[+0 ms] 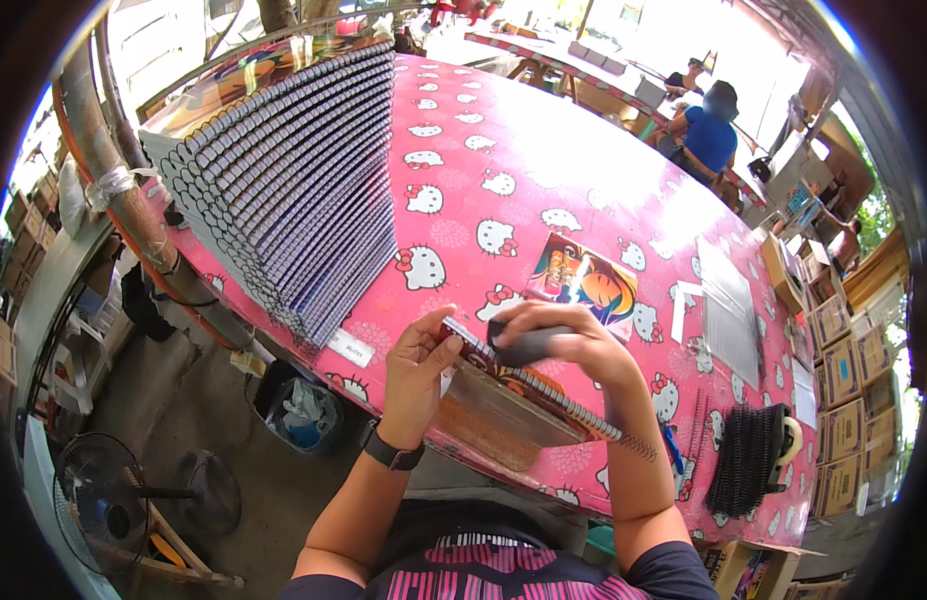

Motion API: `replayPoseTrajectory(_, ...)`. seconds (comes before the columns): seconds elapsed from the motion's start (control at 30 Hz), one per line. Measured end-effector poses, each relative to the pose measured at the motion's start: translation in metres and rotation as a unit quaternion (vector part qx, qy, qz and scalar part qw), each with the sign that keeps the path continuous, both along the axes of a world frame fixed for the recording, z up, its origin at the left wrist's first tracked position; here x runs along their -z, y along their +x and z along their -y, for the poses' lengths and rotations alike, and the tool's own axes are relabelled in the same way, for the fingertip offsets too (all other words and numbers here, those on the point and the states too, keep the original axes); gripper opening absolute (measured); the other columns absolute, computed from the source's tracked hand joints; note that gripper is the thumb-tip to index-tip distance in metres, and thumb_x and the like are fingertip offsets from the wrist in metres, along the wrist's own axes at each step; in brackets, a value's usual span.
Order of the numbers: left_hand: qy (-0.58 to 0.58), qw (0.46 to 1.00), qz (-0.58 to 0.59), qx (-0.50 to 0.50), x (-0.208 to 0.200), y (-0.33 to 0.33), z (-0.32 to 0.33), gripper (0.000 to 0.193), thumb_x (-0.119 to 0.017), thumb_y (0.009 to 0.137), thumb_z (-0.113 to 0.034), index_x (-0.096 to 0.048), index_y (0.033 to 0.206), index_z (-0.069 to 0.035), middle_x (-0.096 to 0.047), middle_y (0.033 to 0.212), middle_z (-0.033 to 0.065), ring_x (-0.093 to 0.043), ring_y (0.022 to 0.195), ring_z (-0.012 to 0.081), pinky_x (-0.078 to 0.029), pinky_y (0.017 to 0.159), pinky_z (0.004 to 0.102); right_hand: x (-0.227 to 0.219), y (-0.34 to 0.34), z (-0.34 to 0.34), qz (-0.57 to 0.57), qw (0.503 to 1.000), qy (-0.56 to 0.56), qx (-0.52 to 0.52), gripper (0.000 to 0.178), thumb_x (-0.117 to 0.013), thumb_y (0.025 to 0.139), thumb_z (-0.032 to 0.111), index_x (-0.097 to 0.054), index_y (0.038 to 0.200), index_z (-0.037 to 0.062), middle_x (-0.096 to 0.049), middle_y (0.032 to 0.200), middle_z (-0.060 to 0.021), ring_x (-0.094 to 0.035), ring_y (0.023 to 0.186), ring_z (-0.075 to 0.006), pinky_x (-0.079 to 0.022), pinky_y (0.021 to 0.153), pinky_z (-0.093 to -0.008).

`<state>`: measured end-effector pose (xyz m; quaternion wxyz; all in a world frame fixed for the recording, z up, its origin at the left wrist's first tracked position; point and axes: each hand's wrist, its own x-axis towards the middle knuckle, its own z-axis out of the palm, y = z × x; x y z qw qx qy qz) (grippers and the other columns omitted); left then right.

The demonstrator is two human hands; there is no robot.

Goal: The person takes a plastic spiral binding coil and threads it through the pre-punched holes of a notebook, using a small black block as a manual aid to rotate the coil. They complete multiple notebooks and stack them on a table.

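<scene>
A spiral notebook [564,400] is held at the near edge of the table, its coil-bound spine facing up. My left hand [421,365] pinches its left end between thumb and fingers. My right hand [574,335] grips a dark, rounded object [529,345] against the spine; motion blurs it, and I cannot make out its kind. Past the notebook's right end sticks a loose tail of wire coil [639,448]. Just beyond my right hand, a colourful illustrated cover [589,280] lies flat on the pink patterned table [454,215].
A tall stack of spiral notebooks [284,190] stands at the left. To the right lie black coils [741,460], a tape roll [790,441], a blue-handled tool [673,447] and clear plastic sheets [727,310]. A bin [302,405] and fan [104,500] stand below left. People sit farther off.
</scene>
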<state>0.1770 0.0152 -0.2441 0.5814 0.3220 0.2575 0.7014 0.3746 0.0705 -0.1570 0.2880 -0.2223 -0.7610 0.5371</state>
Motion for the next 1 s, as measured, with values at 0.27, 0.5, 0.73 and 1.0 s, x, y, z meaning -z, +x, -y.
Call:
replayPoseTrajectory(0.27,-0.017,1.000,0.020,-0.006,0.000,-0.002,-0.001,0.025,-0.058,0.091,-0.004,-0.061,0.115,0.001,-0.058,0.099,0.0010,-0.055,0.088,0.0081,-0.046,0.078,0.0227,0.004,-0.010,-0.015,0.155,0.981,0.034,0.107,0.048,-0.063,0.084,0.041,-0.064,0.101,-0.0046,-0.064,0.101,-0.0134,-0.056,0.100,-0.0184,-0.042,0.089,-0.0329)
replayPoseTrajectory(0.5,-0.013,1.000,0.004,-0.005,-0.005,-0.004,0.002,0.023,-0.059,0.091,-0.005,-0.063,0.113,0.000,-0.059,0.100,0.0001,-0.054,0.088,0.0073,-0.044,0.082,0.0231,0.030,-0.005,-0.016,0.130,0.986,-0.004,0.101,0.059,-0.066,0.078,0.052,-0.064,0.108,0.0008,-0.062,0.104,-0.0134,-0.055,0.101,-0.0247,-0.041,0.093,-0.0364)
replayPoseTrajectory(0.73,0.038,0.994,-0.100,0.015,-0.022,0.002,-0.001,0.020,-0.064,0.087,-0.005,-0.064,0.107,-0.001,-0.061,0.099,0.0023,-0.055,0.093,0.0101,-0.043,0.084,0.0242,0.016,0.040,0.006,0.271,0.923,0.170,0.212,0.029,-0.062,0.087,0.020,-0.061,0.114,0.0093,-0.058,0.119,-0.0091,-0.047,0.116,-0.0231,-0.040,0.096,-0.0373)
replayPoseTrajectory(1.0,0.209,0.933,-0.288,-0.049,-0.073,0.035,0.016,0.017,-0.069,0.079,0.002,-0.066,0.095,0.000,-0.063,0.092,0.0085,-0.059,0.088,0.0162,-0.046,0.080,0.0286,-0.060,0.012,0.076,0.100,0.957,0.138,0.236,0.025,-0.072,0.081,0.020,-0.063,0.097,0.0037,-0.062,0.084,-0.0038,-0.058,0.078,-0.0134,-0.047,0.074,-0.0295)
